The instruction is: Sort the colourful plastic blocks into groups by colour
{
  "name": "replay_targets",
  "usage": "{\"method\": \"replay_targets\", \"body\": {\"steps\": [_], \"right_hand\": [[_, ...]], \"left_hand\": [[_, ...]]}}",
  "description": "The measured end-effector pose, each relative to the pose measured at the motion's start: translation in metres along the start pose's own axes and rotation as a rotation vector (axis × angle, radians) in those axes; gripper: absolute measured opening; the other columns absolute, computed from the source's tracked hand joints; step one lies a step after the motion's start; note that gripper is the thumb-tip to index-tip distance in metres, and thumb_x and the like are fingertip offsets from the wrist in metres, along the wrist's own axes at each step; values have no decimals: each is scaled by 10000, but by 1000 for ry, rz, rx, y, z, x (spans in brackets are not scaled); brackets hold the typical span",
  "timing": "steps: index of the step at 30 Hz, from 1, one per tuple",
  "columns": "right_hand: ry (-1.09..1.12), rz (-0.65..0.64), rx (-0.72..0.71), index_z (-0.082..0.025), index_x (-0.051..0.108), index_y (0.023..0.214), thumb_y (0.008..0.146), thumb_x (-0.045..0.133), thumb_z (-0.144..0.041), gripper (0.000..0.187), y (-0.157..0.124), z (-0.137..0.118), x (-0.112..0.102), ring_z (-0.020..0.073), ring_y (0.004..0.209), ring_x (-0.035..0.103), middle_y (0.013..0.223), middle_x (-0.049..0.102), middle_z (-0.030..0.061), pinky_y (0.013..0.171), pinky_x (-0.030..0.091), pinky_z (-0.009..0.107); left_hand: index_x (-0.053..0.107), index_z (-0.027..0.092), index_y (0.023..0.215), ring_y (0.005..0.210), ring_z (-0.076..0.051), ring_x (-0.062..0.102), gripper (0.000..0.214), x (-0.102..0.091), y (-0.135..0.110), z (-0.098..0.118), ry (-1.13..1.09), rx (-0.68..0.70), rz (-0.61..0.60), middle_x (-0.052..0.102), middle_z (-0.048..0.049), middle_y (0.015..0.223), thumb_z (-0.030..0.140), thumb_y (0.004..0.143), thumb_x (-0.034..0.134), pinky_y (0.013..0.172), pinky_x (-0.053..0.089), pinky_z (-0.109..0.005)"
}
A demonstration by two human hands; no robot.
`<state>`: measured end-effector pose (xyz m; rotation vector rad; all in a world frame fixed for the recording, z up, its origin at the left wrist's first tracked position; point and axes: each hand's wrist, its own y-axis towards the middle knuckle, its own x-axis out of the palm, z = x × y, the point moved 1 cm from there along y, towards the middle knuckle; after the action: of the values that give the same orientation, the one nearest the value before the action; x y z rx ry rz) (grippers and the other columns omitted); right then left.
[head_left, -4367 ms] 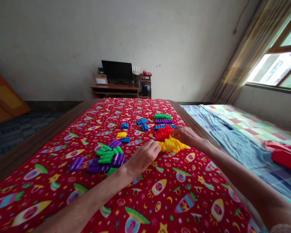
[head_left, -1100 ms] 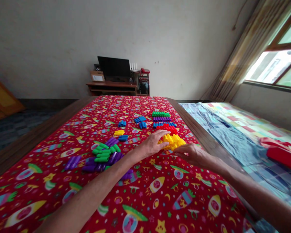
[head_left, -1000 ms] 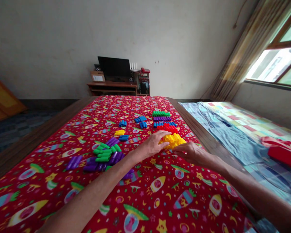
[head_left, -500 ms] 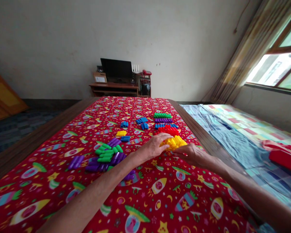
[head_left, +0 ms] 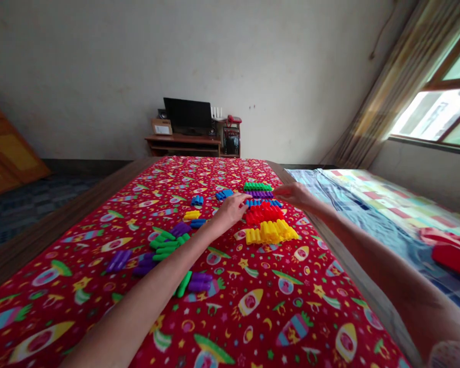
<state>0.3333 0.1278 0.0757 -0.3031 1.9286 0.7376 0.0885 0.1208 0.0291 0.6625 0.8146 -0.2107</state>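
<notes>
My left hand (head_left: 233,208) is stretched out at the left end of a row of blue plastic tube blocks (head_left: 258,203), thumb apart from the fingers. Facing it at the right ends of the blue and purple rows is my right hand (head_left: 296,195), its fingers extended and holding nothing visible. Behind the blue row lie a purple row (head_left: 261,194) and a green row (head_left: 257,187). On the near side sit red blocks (head_left: 264,212) and then a heap of yellow blocks (head_left: 274,232). Other blue blocks (head_left: 224,194) lie just beyond my left hand, partly covered by it.
Loose green blocks (head_left: 164,250) and purple blocks (head_left: 118,260) lie on the red patterned cloth (head_left: 253,327) to the left, partly behind my left forearm. A small yellow block piece (head_left: 192,215) lies farther up. A bed (head_left: 371,204) adjoins the right side.
Both hands have left the yellow blocks and moved away from me to the blue and purple rows, farther apart now. The yellow heap stands uncovered. The view has shifted slightly.
</notes>
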Motion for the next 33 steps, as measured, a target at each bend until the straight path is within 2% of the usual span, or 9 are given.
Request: {"method": "replay_targets", "body": {"steps": [4, 8, 11, 16, 19, 22, 25, 29, 33], "right_hand": [[-208, -231, -87, -136, 758, 899, 838, 587, -192, 191, 25, -1, 14, 106, 598, 576, 713, 715, 40, 560, 366, 197], [-271, -304, -98, -200, 755, 1028, 828, 588, -148, 266, 31, -14, 20, 108, 642, 602, 802, 742, 38, 583, 379, 192], [-268, -336, -87, -192, 762, 1009, 821, 575, -110, 277, 34, -16, 23, 115, 648, 607, 794, 744, 42, 578, 381, 196], [-236, -310, -135, -151, 754, 968, 813, 576, -79, 247, 37, -8, 27, 123, 709, 613, 834, 741, 56, 605, 382, 200], [-296, -275, -116, -133, 747, 919, 852, 563, -114, 196, 35, -10, 25, 105, 656, 584, 786, 727, 52, 585, 350, 201], [-405, -243, -40, -136, 746, 916, 899, 530, -162, 218, 29, -19, 18, 102, 599, 559, 733, 712, 55, 544, 303, 221], [-496, -184, -11, -165, 732, 1004, 947, 470, -193, 269, 16, -30, 10, 129, 638, 595, 788, 725, 69, 560, 317, 242], [-554, -182, -156, -170, 689, 1077, 977, 423, -159, 284, -11, -40, 13, 153, 795, 639, 949, 732, 87, 698, 400, 268], [-633, -152, -231, -158, 663, 1106, 974, 449, -156, 252, -31, -37, 25, 158, 771, 629, 917, 730, 87, 720, 409, 292]], "left_hand": [[708, 206, 1051, 1004, -239, 652, 237, 11, 15, -2, 70, -10, -30, 697, -80, 1033, 182, 827, 636, 933, 485, -342], [710, 220, 1002, 1012, -269, 649, 182, 19, 17, 2, 107, -43, -30, 691, -87, 1005, 279, 832, 679, 923, 479, -360], [706, 202, 991, 1022, -304, 646, 204, 25, 19, 5, 119, -59, -36, 692, -111, 986, 321, 826, 695, 919, 478, -389], [722, 168, 931, 954, -306, 663, 146, 31, 26, 5, 126, -32, -77, 707, -126, 890, 250, 812, 702, 878, 496, -394], [724, 165, 931, 923, -283, 666, 124, 30, 29, 4, 133, -11, -77, 716, -121, 880, 210, 839, 654, 875, 496, -383], [718, 162, 961, 910, -272, 663, 156, 23, 28, 8, 161, 6, -75, 718, -122, 918, 204, 877, 594, 863, 493, -376], [707, 156, 986, 924, -266, 659, 193, 12, 20, 17, 202, 26, -75, 707, -122, 959, 222, 917, 539, 841, 490, -355], [678, 151, 1013, 902, -231, 662, 252, 5, 2, 35, 355, 88, -123, 695, -99, 969, 249, 971, 450, 783, 497, -310], [647, 157, 1071, 929, -205, 659, 257, 12, -10, 44, 463, 126, -186, 679, -92, 1049, 217, 991, 411, 761, 498, -281]]}}
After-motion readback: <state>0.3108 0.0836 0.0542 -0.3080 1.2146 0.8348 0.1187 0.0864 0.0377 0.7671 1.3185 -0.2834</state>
